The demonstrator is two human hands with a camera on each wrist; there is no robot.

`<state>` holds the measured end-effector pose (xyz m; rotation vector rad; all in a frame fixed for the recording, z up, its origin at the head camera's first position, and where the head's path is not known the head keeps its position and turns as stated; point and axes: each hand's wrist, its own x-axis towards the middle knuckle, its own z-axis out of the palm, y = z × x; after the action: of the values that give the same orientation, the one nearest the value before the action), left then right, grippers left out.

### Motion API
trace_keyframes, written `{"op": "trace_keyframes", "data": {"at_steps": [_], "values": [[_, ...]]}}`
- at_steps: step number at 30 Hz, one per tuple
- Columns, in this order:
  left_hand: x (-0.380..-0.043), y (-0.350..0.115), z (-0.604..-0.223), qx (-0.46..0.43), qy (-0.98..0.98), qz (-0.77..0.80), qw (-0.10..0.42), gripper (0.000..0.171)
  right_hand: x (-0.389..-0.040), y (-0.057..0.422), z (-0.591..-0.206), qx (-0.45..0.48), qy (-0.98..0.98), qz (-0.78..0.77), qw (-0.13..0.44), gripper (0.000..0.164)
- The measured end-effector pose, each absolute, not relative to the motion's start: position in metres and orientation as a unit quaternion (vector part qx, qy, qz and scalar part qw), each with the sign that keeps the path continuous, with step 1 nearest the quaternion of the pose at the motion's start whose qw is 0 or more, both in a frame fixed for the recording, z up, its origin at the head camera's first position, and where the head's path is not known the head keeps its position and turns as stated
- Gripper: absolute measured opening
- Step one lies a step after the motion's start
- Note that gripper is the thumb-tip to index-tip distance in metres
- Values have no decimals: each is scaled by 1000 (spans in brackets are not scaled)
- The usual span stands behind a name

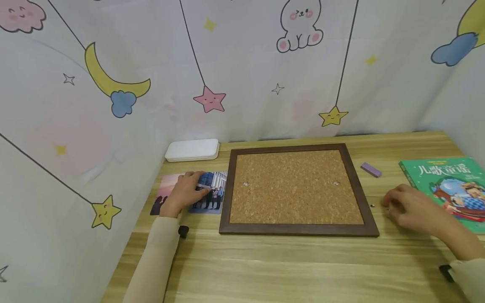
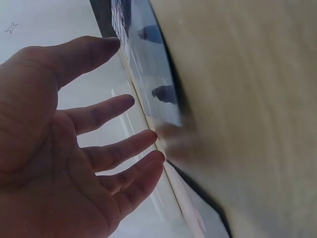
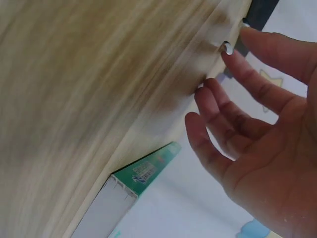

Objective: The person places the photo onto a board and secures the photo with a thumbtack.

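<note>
My left hand hovers over two photos with its fingers spread, seen palm-on in the left wrist view. One photo shows people standing before a building; the other photo, pink with dark silhouettes, is partly hidden by the hand. At the table's right, my right hand has its fingers loosely bent close over the wood. A small silver tack sits at the index fingertip, with a gap to the thumb. In the head view, a small silver piece lies just left of the fingertips.
Between the hands lies a cork board in a dark brown frame, with two small shiny pieces on the cork. A white case lies at the back left, a purple block right of the board, and a green book at the right edge.
</note>
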<state>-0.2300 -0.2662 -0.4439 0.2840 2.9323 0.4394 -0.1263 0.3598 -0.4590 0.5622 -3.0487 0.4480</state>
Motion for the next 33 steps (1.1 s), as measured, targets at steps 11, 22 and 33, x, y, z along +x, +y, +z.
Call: {"op": "trace_keyframes", "data": {"at_steps": [11, 22, 33], "values": [[-239, -268, -443, 89, 989, 102, 63, 68, -130, 365, -469, 225, -964, 119, 79, 27], [-248, -272, -442, 81, 988, 95, 86, 67, -131, 367, -467, 215, -966, 116, 83, 29], [-246, -274, -443, 62, 984, 143, 91, 66, -132, 365, -463, 212, -968, 120, 59, 25]]}}
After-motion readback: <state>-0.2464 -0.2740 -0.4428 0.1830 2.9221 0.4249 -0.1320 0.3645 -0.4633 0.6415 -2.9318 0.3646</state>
